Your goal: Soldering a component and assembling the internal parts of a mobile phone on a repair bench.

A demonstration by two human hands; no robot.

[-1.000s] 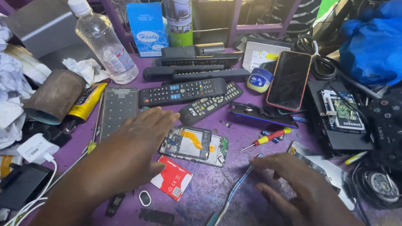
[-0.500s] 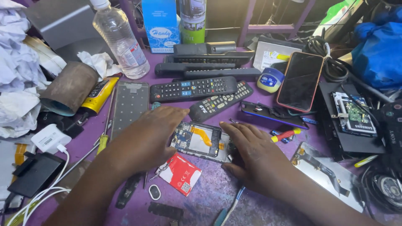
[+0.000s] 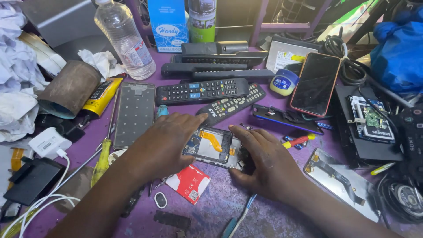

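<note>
— How many remotes?
— Two keypad remotes [image 3: 202, 91] upper centre, one bottle [image 3: 126, 39].
— Your hands?
— My left hand [image 3: 164, 147] and right hand [image 3: 264, 164], fingers loosely spread, flank and touch the opened phone [image 3: 213, 147] mid-frame on the worktop [image 3: 273, 216].

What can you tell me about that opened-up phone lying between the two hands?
The opened phone lies flat on the purple table with its back cover off, so its insides show: a dark frame, a pale silvery middle, an orange flex ribbon curving across it, and small blue-green circuit parts at the ends. The left hand rests on its left end and the right hand on its right end, fingers touching the edges. A red packet lies just below it, remote controls just above.
</note>
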